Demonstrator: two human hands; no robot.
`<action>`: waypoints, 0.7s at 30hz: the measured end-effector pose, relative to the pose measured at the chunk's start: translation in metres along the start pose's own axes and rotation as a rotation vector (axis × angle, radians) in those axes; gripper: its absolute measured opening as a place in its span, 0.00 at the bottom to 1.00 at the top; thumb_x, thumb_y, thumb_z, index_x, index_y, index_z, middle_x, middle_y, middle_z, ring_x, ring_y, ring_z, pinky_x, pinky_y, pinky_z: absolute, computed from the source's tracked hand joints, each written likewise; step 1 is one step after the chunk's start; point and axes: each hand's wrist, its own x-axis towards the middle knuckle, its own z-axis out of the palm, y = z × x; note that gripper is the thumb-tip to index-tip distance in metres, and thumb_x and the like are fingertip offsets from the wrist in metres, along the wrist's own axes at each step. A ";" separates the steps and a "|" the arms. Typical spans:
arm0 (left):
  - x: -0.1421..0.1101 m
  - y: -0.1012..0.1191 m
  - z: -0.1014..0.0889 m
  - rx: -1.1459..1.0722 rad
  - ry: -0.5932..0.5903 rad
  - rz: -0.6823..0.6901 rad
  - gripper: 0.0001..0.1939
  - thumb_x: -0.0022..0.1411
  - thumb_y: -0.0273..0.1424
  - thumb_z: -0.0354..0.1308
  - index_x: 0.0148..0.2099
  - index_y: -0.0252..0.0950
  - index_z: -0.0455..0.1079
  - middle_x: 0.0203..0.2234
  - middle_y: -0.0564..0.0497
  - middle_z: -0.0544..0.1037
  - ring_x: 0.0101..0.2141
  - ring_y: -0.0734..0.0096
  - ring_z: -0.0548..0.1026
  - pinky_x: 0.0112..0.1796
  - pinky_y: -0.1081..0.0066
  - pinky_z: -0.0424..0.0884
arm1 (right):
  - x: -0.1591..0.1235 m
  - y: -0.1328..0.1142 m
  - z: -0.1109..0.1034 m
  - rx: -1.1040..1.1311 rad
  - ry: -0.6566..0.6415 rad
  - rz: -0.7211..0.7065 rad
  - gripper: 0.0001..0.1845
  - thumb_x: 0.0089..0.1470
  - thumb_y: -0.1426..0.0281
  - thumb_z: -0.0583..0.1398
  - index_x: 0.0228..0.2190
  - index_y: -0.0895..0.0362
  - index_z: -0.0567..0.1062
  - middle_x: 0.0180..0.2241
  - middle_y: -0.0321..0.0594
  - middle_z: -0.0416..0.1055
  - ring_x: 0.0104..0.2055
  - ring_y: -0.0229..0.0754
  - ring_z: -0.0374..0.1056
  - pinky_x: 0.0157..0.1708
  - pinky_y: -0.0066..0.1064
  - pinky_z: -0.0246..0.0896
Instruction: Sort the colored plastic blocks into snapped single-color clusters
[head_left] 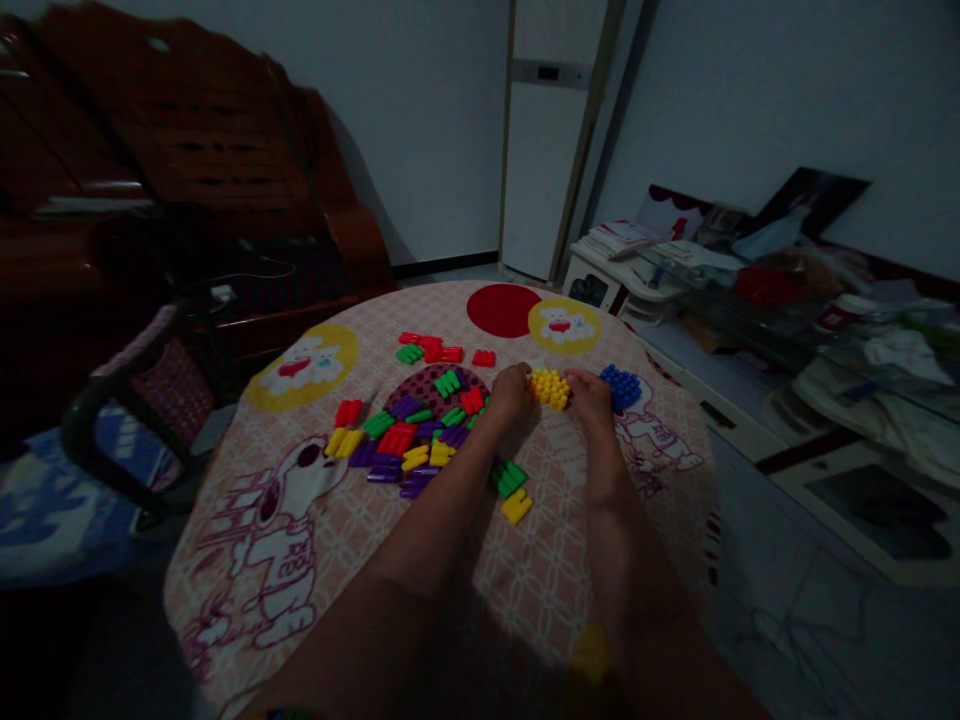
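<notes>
A cluster of yellow plastic building blocks (550, 388) with knobby ends lies between my two hands. My left hand (514, 393) is curled at its left side, the fingertips against the blocks. From the right, my right hand (592, 400) grips the same cluster with bent fingers. Just beyond my right hand sits a similar blue cluster of blocks (619, 388). Loose blocks lie left of my left forearm, among them a red block (397, 438), a purple block (384, 468) and a green block (510, 478). The dim light hides fine finger detail.
The round table has a patterned cloth (555, 560). A yellow block (517, 507) lies between my forearms. A chair (142, 420) stands at the left, a wooden bench (202, 150) behind it. A cluttered glass-topped cabinet (720, 300) runs along the right wall.
</notes>
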 end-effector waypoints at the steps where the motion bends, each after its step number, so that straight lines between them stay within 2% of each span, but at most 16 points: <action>1: 0.000 -0.001 0.001 -0.019 -0.003 0.002 0.26 0.57 0.19 0.55 0.59 0.29 0.68 0.48 0.39 0.79 0.48 0.62 0.77 0.49 0.68 0.71 | 0.000 0.001 0.000 0.002 -0.005 0.001 0.21 0.40 0.58 0.62 0.33 0.59 0.80 0.32 0.43 0.80 0.36 0.48 0.74 0.40 0.40 0.70; 5: -0.003 -0.004 -0.003 -0.039 0.010 0.005 0.30 0.57 0.19 0.56 0.63 0.27 0.64 0.50 0.38 0.78 0.48 0.63 0.77 0.50 0.68 0.72 | 0.000 0.003 0.000 0.002 -0.008 -0.007 0.22 0.41 0.56 0.62 0.34 0.59 0.81 0.32 0.43 0.80 0.37 0.49 0.75 0.40 0.40 0.70; 8: -0.011 -0.011 -0.017 -0.063 0.031 0.033 0.29 0.57 0.18 0.54 0.62 0.29 0.66 0.51 0.38 0.78 0.46 0.65 0.78 0.49 0.67 0.73 | 0.000 0.004 0.000 0.007 0.014 -0.004 0.22 0.41 0.56 0.62 0.33 0.60 0.81 0.31 0.43 0.79 0.36 0.49 0.74 0.40 0.41 0.70; 13: -0.035 -0.037 -0.067 -0.072 0.099 0.057 0.23 0.57 0.22 0.56 0.55 0.33 0.72 0.47 0.44 0.80 0.43 0.66 0.79 0.46 0.67 0.74 | 0.001 0.005 0.000 -0.005 0.029 -0.020 0.21 0.41 0.56 0.61 0.32 0.58 0.80 0.30 0.42 0.79 0.36 0.49 0.74 0.40 0.40 0.71; 17: -0.062 -0.065 -0.113 -0.009 0.133 -0.032 0.17 0.57 0.29 0.57 0.48 0.33 0.76 0.39 0.47 0.82 0.39 0.65 0.79 0.41 0.70 0.72 | 0.000 0.004 0.000 0.024 0.039 -0.001 0.20 0.40 0.57 0.62 0.32 0.59 0.80 0.30 0.42 0.79 0.35 0.49 0.74 0.39 0.41 0.72; 19: -0.078 -0.075 -0.128 0.062 0.088 -0.065 0.12 0.57 0.31 0.57 0.42 0.34 0.78 0.34 0.49 0.82 0.36 0.65 0.78 0.38 0.71 0.69 | 0.000 0.004 0.000 0.018 0.045 -0.001 0.20 0.40 0.57 0.63 0.32 0.59 0.80 0.30 0.43 0.79 0.35 0.49 0.74 0.39 0.41 0.72; 21: -0.094 -0.082 -0.135 0.125 -0.023 -0.073 0.09 0.56 0.32 0.59 0.37 0.36 0.78 0.31 0.50 0.81 0.34 0.66 0.77 0.35 0.72 0.67 | 0.000 0.004 0.000 0.009 0.046 -0.010 0.21 0.41 0.56 0.62 0.32 0.59 0.80 0.31 0.43 0.79 0.35 0.49 0.74 0.38 0.40 0.71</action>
